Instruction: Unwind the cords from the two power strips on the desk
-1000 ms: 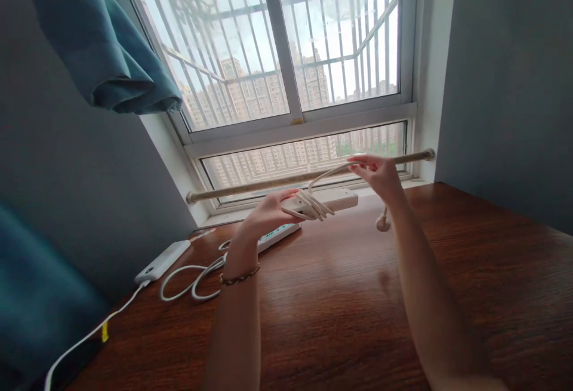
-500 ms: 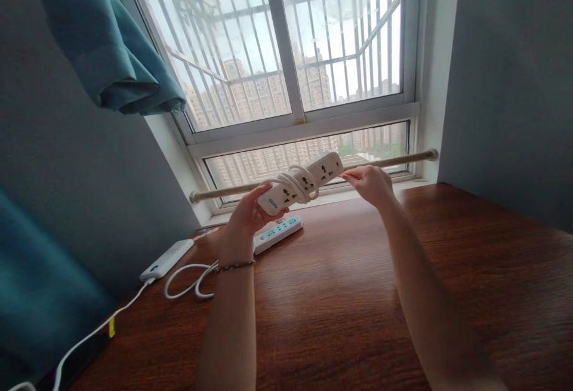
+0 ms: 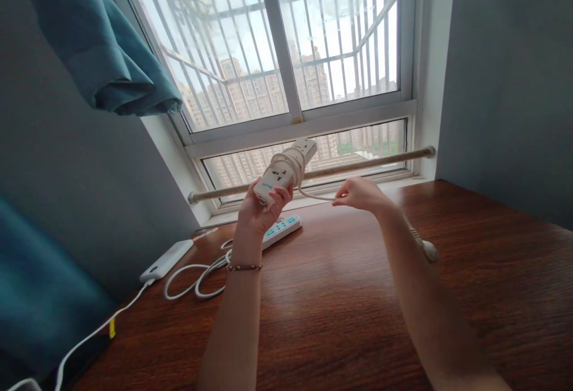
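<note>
A white power strip (image 3: 280,177) is held up above the far side of the desk, tilted with its far end toward the window. My left hand (image 3: 262,207) is closed around its near end. Several loops of its white cord (image 3: 293,161) are wound about the middle of the strip. My right hand (image 3: 360,194) pinches a stretch of that cord, which runs out from the strip to my fingertips. Partly hidden behind my right forearm, the plug (image 3: 428,251) shows near the wooden desktop. Another white power strip (image 3: 283,230) with blue-green sockets lies behind my left hand.
A white box-like device (image 3: 166,261) with a cable sits at the desk's left edge. Looped white cable (image 3: 197,280) lies beside it on the brown desk (image 3: 331,307). Beyond are a metal rail (image 3: 371,163) and a barred window; a blue curtain (image 3: 102,51) hangs left.
My left hand has turned the power strip more end-on to me. My right hand has moved slightly down, and a stretch of cord now spans between it and the strip. The plug has come into view.
</note>
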### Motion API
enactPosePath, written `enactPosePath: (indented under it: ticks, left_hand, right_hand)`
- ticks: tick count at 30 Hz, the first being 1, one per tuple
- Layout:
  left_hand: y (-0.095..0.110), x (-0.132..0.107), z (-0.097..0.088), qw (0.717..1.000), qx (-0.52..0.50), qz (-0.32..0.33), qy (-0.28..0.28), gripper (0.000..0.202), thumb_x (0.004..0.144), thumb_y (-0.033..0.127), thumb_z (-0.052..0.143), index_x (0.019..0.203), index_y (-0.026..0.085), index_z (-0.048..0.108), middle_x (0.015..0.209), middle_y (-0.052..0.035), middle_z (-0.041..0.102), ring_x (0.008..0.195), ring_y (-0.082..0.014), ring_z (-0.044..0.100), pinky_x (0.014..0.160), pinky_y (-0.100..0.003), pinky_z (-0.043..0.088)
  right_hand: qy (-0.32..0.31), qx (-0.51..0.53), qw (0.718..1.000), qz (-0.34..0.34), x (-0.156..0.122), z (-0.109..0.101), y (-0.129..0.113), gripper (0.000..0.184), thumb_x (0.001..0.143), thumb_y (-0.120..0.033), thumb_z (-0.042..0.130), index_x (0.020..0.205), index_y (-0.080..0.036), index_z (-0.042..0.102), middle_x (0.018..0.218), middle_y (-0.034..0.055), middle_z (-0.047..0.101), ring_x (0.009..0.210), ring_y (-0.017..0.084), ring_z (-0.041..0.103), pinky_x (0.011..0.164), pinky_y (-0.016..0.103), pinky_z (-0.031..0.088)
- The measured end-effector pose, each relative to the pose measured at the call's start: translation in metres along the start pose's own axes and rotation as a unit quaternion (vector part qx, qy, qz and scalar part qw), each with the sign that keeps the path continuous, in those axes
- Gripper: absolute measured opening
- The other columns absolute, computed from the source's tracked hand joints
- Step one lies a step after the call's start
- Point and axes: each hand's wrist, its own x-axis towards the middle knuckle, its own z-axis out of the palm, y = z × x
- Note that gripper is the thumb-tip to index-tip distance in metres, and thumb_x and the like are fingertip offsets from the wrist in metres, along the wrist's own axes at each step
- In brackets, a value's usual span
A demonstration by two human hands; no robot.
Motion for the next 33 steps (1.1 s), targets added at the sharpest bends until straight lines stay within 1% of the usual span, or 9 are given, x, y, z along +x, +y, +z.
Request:
enactPosePath:
  ticks: [7,10,14,16,20,23,27,30,33]
  left_hand:
    - [0.006,-0.007,0.003,0.999,-0.002,0.039,0.004,0.06,0.081,0.039,0.049,0.127,0.008,0.026,0.1,-0.0169,0.043,0.074,-0.0145,0.052,0.053,-0.023,0.055]
    - [0.018,-0.007,-0.003,0.989,0.093,0.115,0.029,0.049,0.081,0.034,0.05,0.123,0.012,0.036,0.102,-0.0167,0.046,0.074,-0.0157,0.052,0.051,-0.025,0.054]
    - [0.037,-0.001,-0.018,0.933,0.266,0.219,0.103,0.027,0.078,0.027,0.053,0.104,0.017,0.052,0.095,-0.0131,0.053,0.072,-0.0185,0.053,0.047,-0.026,0.05]
    - [0.044,0.001,-0.026,0.909,0.328,0.221,0.134,0.024,0.077,0.025,0.056,0.1,0.018,0.054,0.09,-0.0112,0.056,0.068,-0.0182,0.055,0.046,-0.026,0.049]
    - [0.046,0.002,-0.033,0.816,0.499,0.225,0.186,0.023,0.071,0.022,0.063,0.093,0.015,0.057,0.075,-0.0073,0.059,0.057,-0.0168,0.057,0.042,-0.023,0.046]
    - [0.038,0.001,-0.029,0.775,0.572,0.207,0.171,0.028,0.066,0.018,0.068,0.092,0.012,0.061,0.073,-0.0074,0.061,0.054,-0.0151,0.057,0.041,-0.02,0.045]
    - [0.023,0.002,-0.022,0.717,0.652,0.217,0.118,0.031,0.064,0.018,0.07,0.094,0.014,0.062,0.08,-0.0078,0.063,0.063,-0.0145,0.06,0.053,-0.02,0.049]
    - [0.012,0.004,-0.019,0.727,0.647,0.22,0.065,0.023,0.062,0.02,0.071,0.084,0.014,0.064,0.08,-0.0074,0.064,0.068,-0.0162,0.06,0.057,-0.022,0.05]
    - [0.005,0.006,-0.018,0.749,0.623,0.223,0.036,0.023,0.063,0.023,0.07,0.084,0.016,0.063,0.077,-0.005,0.064,0.071,-0.019,0.061,0.058,-0.025,0.051]
  right_hand:
    - [-0.064,0.141,0.984,-0.093,0.001,0.0,-0.007,0.036,0.066,-0.052,0.062,0.068,-0.017,0.069,0.046,-0.0017,0.039,0.046,0.006,0.029,0.046,0.022,0.018]
    - [-0.035,0.269,0.954,-0.13,-0.002,-0.007,-0.005,0.042,0.069,-0.052,0.06,0.066,-0.01,0.066,0.046,-0.0017,0.033,0.046,0.005,0.024,0.044,0.022,0.016]
    - [0.09,0.33,0.929,-0.139,-0.013,-0.024,-0.01,0.041,0.071,-0.049,0.06,0.069,-0.008,0.066,0.049,-0.0003,0.038,0.048,0.006,0.028,0.044,0.021,0.018]
    - [0.162,0.32,0.925,-0.122,-0.018,-0.031,-0.016,0.039,0.072,-0.047,0.061,0.069,-0.009,0.067,0.049,0.0001,0.04,0.048,0.006,0.03,0.045,0.021,0.02]
    - [0.233,0.301,0.921,-0.078,-0.024,-0.038,-0.027,0.042,0.075,-0.05,0.057,0.069,-0.01,0.067,0.046,-0.0006,0.038,0.047,0.006,0.032,0.048,0.021,0.024]
    - [0.25,0.274,0.927,-0.046,-0.022,-0.038,-0.031,0.042,0.077,-0.051,0.054,0.073,-0.012,0.068,0.046,-0.001,0.038,0.047,0.007,0.034,0.051,0.022,0.026]
    - [0.284,0.175,0.943,-0.005,-0.019,-0.035,-0.031,0.04,0.079,-0.05,0.052,0.069,-0.015,0.068,0.046,-0.0004,0.038,0.049,0.008,0.034,0.055,0.023,0.026]
    - [0.309,0.096,0.945,0.038,-0.019,-0.033,-0.026,0.037,0.079,-0.049,0.052,0.066,-0.018,0.067,0.046,0.0003,0.038,0.05,0.01,0.033,0.057,0.025,0.025]
    - [0.321,0.084,0.942,0.052,-0.018,-0.032,-0.021,0.036,0.078,-0.05,0.054,0.068,-0.018,0.068,0.045,0.0002,0.036,0.051,0.01,0.033,0.058,0.025,0.025]
